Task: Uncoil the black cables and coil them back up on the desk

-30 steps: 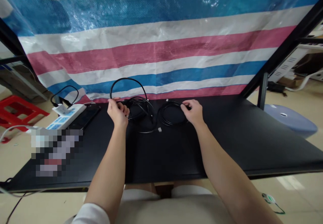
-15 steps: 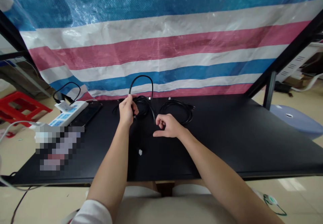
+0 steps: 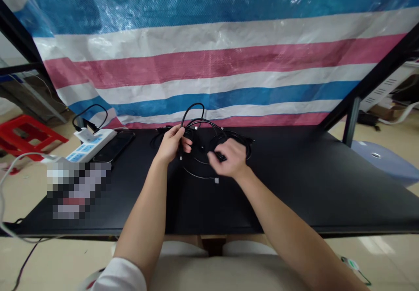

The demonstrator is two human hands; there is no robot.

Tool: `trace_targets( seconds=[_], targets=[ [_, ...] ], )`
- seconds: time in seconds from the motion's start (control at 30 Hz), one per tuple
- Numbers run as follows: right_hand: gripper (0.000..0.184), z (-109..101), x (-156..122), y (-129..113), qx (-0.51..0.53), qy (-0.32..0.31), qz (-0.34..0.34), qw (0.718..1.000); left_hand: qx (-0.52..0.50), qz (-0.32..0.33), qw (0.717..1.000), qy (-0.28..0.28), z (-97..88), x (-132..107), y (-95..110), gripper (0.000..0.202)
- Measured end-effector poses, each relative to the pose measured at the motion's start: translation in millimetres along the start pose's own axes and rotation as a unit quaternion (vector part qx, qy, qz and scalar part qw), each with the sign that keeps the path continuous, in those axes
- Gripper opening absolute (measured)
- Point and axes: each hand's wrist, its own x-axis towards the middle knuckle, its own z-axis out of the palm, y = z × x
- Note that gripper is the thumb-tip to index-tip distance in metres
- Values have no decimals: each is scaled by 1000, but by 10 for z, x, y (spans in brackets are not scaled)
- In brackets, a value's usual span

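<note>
A black cable (image 3: 199, 119) arches in loops between my two hands above the table. My left hand (image 3: 174, 143) pinches the cable between thumb and fingers, and a small connector end hangs just below it. The fingers of my right hand (image 3: 231, 157) are curled round strands of the same cable, slightly blurred by motion. A thin length runs below the hands to a pale plug end (image 3: 216, 180). Behind my right hand lies another coiled black cable (image 3: 249, 141), partly covered by the hand. More dark coils sit behind my left hand, partly hidden.
A white power strip (image 3: 87, 144) with plugged-in adapters stands on the left of the black table (image 3: 294, 186), beside a dark phone (image 3: 114, 146). A pixelated patch covers things nearer me. A striped plastic sheet (image 3: 209, 68) hangs behind. A red stool (image 3: 31, 133) stands left.
My right hand has closed on cable strands and shifted right. My left hand has moved slightly right, and loops now span both hands. The pale plug end now lies farther right and higher.
</note>
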Motion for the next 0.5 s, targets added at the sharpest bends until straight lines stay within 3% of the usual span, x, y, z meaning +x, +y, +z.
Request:
trace_targets(
  seconds=[0.03, 0.1, 0.17, 0.23, 0.3, 0.4, 0.47, 0.5],
  targets=[
    [27, 21, 6, -107, 17, -83, -59, 995, 2, -7, 1000, 0, 12, -2, -2, 41],
    [36, 72, 30, -309, 31, -269, -119, 955, 5, -18, 1000, 7, 27, -5, 0, 45],
    [46, 109, 72, -445, -3, -422, -100, 901, 4, -23, 999, 22, 29, -4, 9, 44],
    [46, 112, 127, -502, -43, -517, -54, 853, -3, -13, 999, 41, 23, -1, 21, 37],
    [34, 80, 179, -511, -67, -567, -12, 821, -15, 8, 998, 61, 17, 2, 35, 28],
    [22, 2, 226, -505, -77, -602, 20, 794, -45, 30, 996, 74, 8, -7, 59, 22],
    [17, -47, 231, -478, -50, -589, 19, 806, -73, 38, 994, 75, -6, -23, 82, 19],
    [15, -67, 228, -442, -30, -560, 21, 828, -91, 43, 992, 75, -21, -33, 96, 18]
  ],
)
